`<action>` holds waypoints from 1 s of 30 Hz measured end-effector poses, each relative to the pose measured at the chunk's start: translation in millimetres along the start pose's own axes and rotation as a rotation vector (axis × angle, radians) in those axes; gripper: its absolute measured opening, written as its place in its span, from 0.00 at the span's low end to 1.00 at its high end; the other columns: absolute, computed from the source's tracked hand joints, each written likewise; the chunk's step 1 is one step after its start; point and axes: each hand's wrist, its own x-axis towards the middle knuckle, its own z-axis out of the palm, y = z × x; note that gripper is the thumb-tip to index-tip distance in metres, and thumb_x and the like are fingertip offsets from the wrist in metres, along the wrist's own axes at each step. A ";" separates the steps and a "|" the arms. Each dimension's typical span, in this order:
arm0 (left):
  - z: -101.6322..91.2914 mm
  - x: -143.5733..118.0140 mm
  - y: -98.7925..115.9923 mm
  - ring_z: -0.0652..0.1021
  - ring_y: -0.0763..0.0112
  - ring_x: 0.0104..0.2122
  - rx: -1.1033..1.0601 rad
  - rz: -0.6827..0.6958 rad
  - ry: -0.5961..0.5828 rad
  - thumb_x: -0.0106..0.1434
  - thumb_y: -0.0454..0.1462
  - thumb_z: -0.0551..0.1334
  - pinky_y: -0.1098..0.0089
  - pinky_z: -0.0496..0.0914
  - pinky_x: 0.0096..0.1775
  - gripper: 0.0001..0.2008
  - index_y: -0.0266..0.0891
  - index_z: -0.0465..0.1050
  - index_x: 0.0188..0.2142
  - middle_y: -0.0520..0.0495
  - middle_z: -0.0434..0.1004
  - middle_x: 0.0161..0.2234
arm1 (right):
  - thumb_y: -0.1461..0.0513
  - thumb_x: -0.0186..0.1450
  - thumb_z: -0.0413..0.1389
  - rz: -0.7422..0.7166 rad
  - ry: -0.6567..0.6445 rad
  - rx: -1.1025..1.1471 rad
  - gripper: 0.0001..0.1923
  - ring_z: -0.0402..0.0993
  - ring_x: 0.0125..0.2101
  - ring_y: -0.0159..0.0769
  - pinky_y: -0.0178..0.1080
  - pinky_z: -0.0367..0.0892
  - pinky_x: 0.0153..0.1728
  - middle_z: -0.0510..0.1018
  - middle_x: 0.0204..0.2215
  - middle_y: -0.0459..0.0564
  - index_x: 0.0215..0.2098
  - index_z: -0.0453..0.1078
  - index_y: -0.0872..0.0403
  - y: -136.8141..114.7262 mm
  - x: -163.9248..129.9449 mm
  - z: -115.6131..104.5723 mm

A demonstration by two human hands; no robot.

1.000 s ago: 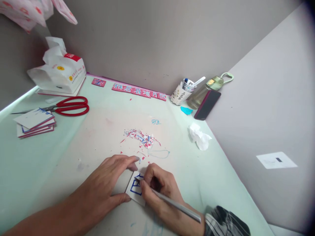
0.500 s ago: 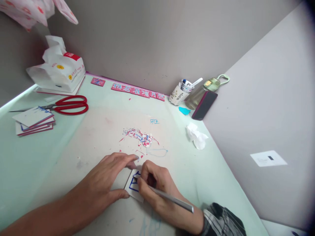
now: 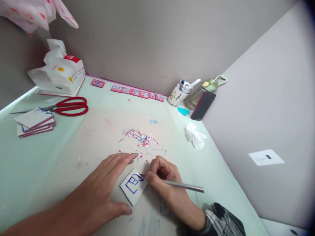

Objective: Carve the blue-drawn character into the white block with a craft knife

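Hands meet low over the pale green counter (image 3: 36, 157), close to the near edge. The right hand (image 3: 167, 183) is clenched around a slim silver knife (image 3: 182, 186), pinching it near the front like a pen, with the handle trailing out to the right above the wrist and the tip resting at the upper right edge of a small white card (image 3: 134, 186). That card lies flat on the counter, turned like a diamond, and bears a blue outlined character. The left hand (image 3: 103, 193) lies open and flat on the counter just left of the card, fingers spread and holding nothing; the forefinger reaches past the card's top corner and the thumb lies just below its lower corner, though whether either actually touches the card I cannot tell. Just beyond the hands is a little heap of red, white and blue scraps (image 3: 140, 137), with faint blue pen marks on the surface around it. Further left sit a stack of cards (image 3: 34, 122) and red-handled scissors (image 3: 67, 106), and behind those a white tissue pack (image 3: 59, 70) against the wall. A row of pink tiles (image 3: 137, 92) lines the back edge. In the far right corner a paper cup (image 3: 178, 94) holding pens leans beside a green bottle (image 3: 204, 88) and a dark phone (image 3: 203, 105), with a crumpled tissue (image 3: 195, 136) nearer in.
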 end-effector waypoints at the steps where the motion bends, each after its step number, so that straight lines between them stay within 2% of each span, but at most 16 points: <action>1: 4.8 -1.3 4.6 0.66 0.45 0.66 0.040 0.017 0.038 0.47 0.31 0.73 0.44 0.66 0.63 0.57 0.61 0.47 0.70 0.47 0.65 0.66 | 0.61 0.66 0.58 -0.012 0.005 -0.011 0.13 0.54 0.26 0.30 0.35 0.52 0.27 0.61 0.23 0.39 0.27 0.58 0.50 0.8 -1.0 0.0; 5: 14.0 -2.4 15.0 0.71 0.43 0.62 0.147 0.073 0.092 0.50 0.31 0.70 0.41 0.69 0.60 0.52 0.57 0.47 0.70 0.43 0.71 0.61 | 0.59 0.68 0.60 -0.037 -0.026 -0.014 0.15 0.56 0.27 0.31 0.36 0.54 0.28 0.63 0.24 0.40 0.28 0.60 0.51 3.3 -2.3 1.0; 10: 4.7 -4.7 1.8 0.65 0.52 0.68 0.107 0.153 0.010 0.55 0.28 0.59 0.45 0.64 0.66 0.47 0.56 0.45 0.71 0.50 0.69 0.65 | 0.59 0.67 0.60 -0.048 -0.034 -0.024 0.15 0.57 0.26 0.31 0.36 0.55 0.27 0.64 0.24 0.40 0.27 0.60 0.51 4.1 -2.4 2.0; 14: 3.3 -4.8 -5.5 0.67 0.52 0.66 0.062 0.117 0.005 0.55 0.29 0.62 0.45 0.66 0.65 0.46 0.57 0.49 0.70 0.50 0.72 0.63 | 0.60 0.67 0.57 -0.049 -0.013 -0.107 0.13 0.56 0.26 0.31 0.36 0.55 0.27 0.63 0.23 0.40 0.27 0.58 0.50 4.4 -5.1 2.1; 20: 6.8 -1.9 -3.2 0.71 0.53 0.62 0.038 0.100 0.050 0.55 0.30 0.65 0.46 0.69 0.62 0.44 0.56 0.53 0.68 0.50 0.76 0.57 | 0.61 0.67 0.55 -0.065 0.010 -0.187 0.13 0.55 0.24 0.30 0.35 0.54 0.25 0.61 0.23 0.40 0.26 0.56 0.50 3.8 -7.9 1.0; 30: 6.0 -2.8 -6.3 0.72 0.53 0.62 0.121 0.118 0.073 0.57 0.34 0.67 0.50 0.71 0.62 0.42 0.54 0.54 0.68 0.51 0.76 0.59 | 0.61 0.68 0.54 -0.110 -0.009 -0.248 0.13 0.54 0.24 0.28 0.33 0.54 0.24 0.61 0.23 0.39 0.27 0.56 0.50 6.7 -8.0 1.1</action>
